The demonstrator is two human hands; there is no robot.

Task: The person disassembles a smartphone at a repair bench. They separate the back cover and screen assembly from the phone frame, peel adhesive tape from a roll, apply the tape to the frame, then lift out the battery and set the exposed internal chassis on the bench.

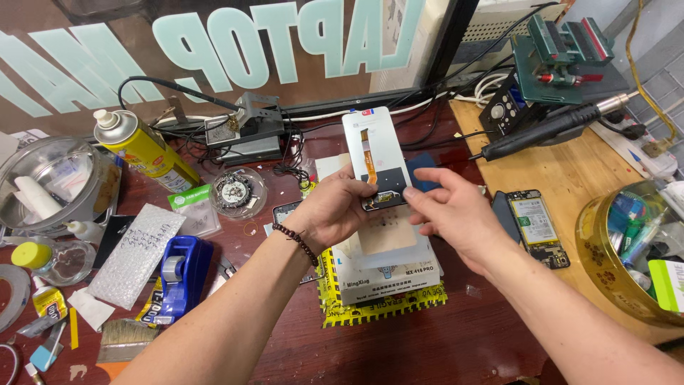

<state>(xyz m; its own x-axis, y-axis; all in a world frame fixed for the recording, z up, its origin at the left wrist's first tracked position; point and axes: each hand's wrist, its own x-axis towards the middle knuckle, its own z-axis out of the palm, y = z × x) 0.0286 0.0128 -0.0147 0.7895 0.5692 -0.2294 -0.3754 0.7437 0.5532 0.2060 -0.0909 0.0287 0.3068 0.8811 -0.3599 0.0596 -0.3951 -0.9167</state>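
Holding a white phone screen panel [376, 160] above the middle of the workbench [427, 342], both hands on its lower end.

Near the front, the left hand [333, 210] grips the panel's lower left side, and the right hand [450, 208] pinches narrow at the dark part by the orange flex cable [368, 158]. Under them lies a stack of flat packages [385, 285]; an opened phone [538, 227] lies toward the right edge. The thin cable could tear, I think, if the fingers pull it sideways, or the panel could slip onto the stack.
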